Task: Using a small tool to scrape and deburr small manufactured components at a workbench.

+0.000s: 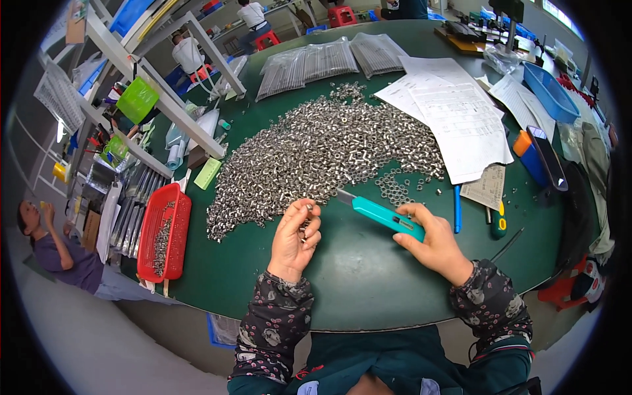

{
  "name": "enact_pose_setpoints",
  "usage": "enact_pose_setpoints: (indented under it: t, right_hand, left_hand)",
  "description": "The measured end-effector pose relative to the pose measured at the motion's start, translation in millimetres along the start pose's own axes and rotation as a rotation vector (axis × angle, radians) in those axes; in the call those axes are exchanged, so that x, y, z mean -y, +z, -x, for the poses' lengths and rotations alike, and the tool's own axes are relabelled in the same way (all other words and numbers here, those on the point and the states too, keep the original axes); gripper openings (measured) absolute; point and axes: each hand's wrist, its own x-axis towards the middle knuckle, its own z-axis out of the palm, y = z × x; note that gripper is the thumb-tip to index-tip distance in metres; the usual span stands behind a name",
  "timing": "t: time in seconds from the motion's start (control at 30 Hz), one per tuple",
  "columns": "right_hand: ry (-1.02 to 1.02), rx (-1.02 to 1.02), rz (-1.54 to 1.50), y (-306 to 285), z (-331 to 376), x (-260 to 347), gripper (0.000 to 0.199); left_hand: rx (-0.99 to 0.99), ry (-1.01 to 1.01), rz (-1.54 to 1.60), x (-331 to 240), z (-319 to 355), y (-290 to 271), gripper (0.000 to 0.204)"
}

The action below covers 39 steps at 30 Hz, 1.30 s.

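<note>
My right hand (434, 242) grips a teal utility knife (378, 213), its blade out and pointing left toward the pile. Fingers curled, my left hand (294, 240) pinches a small metal sleeve (309, 207) between thumb and forefinger. More small metal pieces show in its curled fingers, partly hidden. Just beyond both hands spreads a wide heap of small silvery metal sleeves (316, 145) on the dark green table (355, 276). A looser patch of thin metal rings (395, 189) lies past the knife, at the heap's near right edge.
On the left stands a red basket (181, 227) with metal pieces inside. Bagged metal rods (329, 60) lie at the back. Paper sheets (454, 112), a blue pen (457, 209), a phone (548, 159) and a blue tray (552, 92) are right. Another person (62, 247) sits far left.
</note>
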Motion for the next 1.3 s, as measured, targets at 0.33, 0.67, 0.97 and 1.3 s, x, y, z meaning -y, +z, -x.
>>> enact_pose_setpoints:
  t: [0.33,0.67,0.97,1.3]
  right_hand:
    - [0.089,0.202,-0.004,2,2,7,0.031]
    - [0.091,0.240,-0.030,0,0,10,0.030]
    - [0.044,0.236,-0.010,1,1,7,0.030]
    - [0.086,0.264,-0.010,0,1,7,0.029]
  left_hand:
    - [0.044,-0.017,-0.137,3,2,1,0.013]
    - [0.068,-0.017,-0.259,6,-2,-1,0.012]
    - [0.059,-0.022,-0.277,8,-1,-1,0.014]
    - [0.048,-0.007,-0.304,10,-1,-3,0.012]
